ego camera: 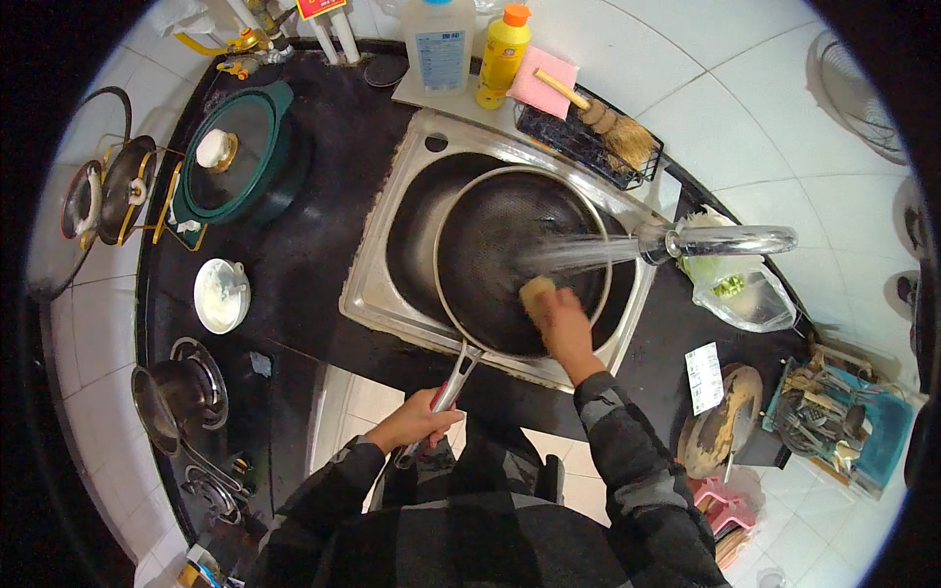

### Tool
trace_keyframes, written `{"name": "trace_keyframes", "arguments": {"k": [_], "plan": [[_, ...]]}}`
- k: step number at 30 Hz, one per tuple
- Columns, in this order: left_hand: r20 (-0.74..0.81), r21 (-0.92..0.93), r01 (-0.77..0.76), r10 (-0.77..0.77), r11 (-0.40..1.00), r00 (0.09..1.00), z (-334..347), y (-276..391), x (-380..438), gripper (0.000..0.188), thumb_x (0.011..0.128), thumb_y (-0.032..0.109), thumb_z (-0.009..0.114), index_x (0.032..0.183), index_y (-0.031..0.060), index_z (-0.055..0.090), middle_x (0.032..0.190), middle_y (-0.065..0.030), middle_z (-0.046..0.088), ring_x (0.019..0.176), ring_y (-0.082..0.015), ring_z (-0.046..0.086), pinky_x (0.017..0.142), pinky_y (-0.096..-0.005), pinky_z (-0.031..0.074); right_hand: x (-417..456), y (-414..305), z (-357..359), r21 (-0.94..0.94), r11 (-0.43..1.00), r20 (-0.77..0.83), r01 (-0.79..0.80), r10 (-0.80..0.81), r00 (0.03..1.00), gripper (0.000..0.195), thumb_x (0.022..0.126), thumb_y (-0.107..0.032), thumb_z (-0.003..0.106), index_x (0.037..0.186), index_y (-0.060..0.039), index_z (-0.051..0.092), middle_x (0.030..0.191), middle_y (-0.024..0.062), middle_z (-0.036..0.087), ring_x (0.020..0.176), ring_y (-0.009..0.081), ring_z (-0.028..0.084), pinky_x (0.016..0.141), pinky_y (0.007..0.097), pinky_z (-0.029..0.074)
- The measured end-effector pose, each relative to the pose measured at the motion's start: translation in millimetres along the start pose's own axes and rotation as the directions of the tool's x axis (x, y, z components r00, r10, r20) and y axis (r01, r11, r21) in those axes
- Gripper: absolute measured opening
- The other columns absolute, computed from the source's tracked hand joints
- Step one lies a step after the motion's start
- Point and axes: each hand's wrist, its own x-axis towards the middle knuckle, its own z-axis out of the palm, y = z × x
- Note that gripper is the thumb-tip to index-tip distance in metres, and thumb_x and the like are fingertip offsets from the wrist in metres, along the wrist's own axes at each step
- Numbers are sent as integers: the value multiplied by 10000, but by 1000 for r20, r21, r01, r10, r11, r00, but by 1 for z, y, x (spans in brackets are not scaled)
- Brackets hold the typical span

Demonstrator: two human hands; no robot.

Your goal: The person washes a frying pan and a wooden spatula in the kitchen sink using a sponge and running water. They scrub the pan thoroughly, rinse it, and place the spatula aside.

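Note:
My left hand (423, 422) grips the metal handle (450, 393) of a dark frying pan (489, 250). The pan lies over the basin of a stainless steel sink (371, 275), its inside facing up. In my right hand (564, 323) is a yellowish sponge or scrubbing pad (537, 292), blurred, against the pan's inner surface. Water (581, 253) sprays into the pan from a chrome faucet (706, 241) at the right. The pan hides much of the basin.
Behind the sink stand a large clear jug (439, 62), a yellow bottle (503, 59) and a black wire rack (566, 143) with a brush (625, 140). A green lidded pot (242, 162) and a white bowl (222, 295) are left. Bagged vegetables (735, 287) and a cutting board (724, 419) lie right.

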Motion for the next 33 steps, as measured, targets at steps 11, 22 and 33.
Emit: {"name": "trace_keyframes", "arguments": {"k": [11,22,33], "plan": [[75,-140,18,-7,990,997,1,-6,7,236,967,219,660,932,73,478,615,5,493,460,-85,488,450,-270,426,85,31,40,-147,988,-326,-52,1,945,671,771,9,674,1404,29,454,1370,216,493,1243,434,494,994,491,465],[27,-40,16,-15,999,1000,2,-2,6,257,969,238,660,944,71,466,600,-3,484,460,-95,479,446,-281,427,105,-65,31,763,646,210,18,-274,938,525,902,-88,675,1404,-95,521,1296,120,589,1238,264,567,1057,366,441],[15,-53,26,-25,998,1000,9,0,6,260,961,242,664,944,64,476,607,-7,490,449,-99,486,441,-287,429,88,19,11,-222,960,-37,169,-182,983,383,900,-144,558,1263,-27,593,1196,211,610,1150,417,547,912,536,454]]}}
